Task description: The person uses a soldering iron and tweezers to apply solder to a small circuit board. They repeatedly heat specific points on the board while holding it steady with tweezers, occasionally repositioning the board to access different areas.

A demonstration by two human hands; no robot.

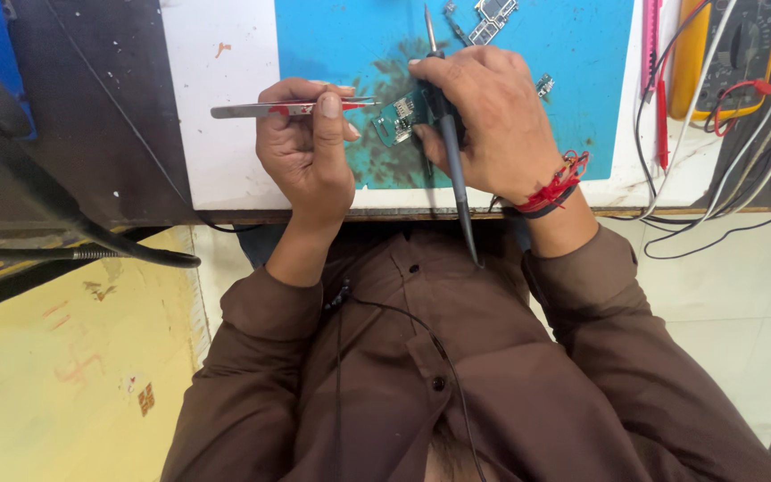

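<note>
Gripping tweezers [292, 108], the left hand [307, 152] has its fingers [330, 112] clenched on them, tips aimed at the small board [396, 119] on the blue mat [564, 54]. Right hand [488, 120] grasps a soldering iron [451, 152] over that board; meter [726, 54] far right on the bench [220, 116].

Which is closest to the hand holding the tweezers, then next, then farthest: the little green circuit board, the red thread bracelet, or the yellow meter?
From the left hand:
1. Little green circuit board, just to its right on the blue mat.
2. Red thread bracelet, on the other wrist.
3. Yellow meter, far right corner of the bench.
</note>
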